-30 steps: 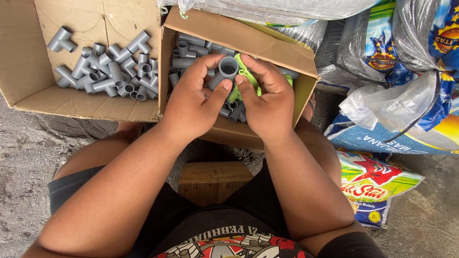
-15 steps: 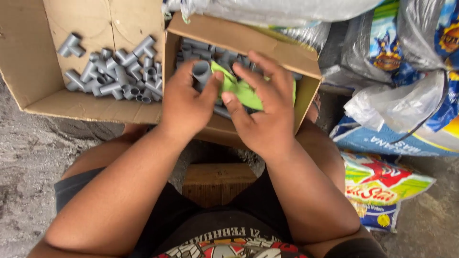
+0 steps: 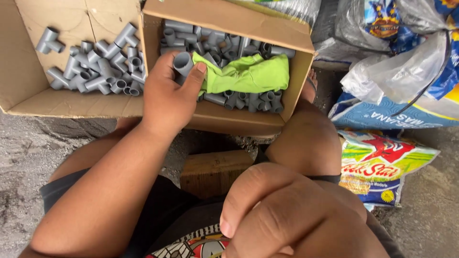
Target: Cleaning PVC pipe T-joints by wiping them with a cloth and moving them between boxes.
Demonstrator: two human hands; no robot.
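Our left hand (image 3: 167, 95) grips a grey pipe fitting (image 3: 183, 63) over the right cardboard box (image 3: 239, 119), beside the green cloth (image 3: 248, 74). Our right hand (image 3: 287, 215), curled closed near the camera, holds nothing we can see.

The fitting (image 3: 183, 63) is a short grey plastic pipe piece with an open round mouth facing up and towards the camera. It is pinched in the left hand (image 3: 168, 93) between thumb and fingers, over the near left corner of the right box (image 3: 239, 122), just beside the green cloth (image 3: 248, 74).
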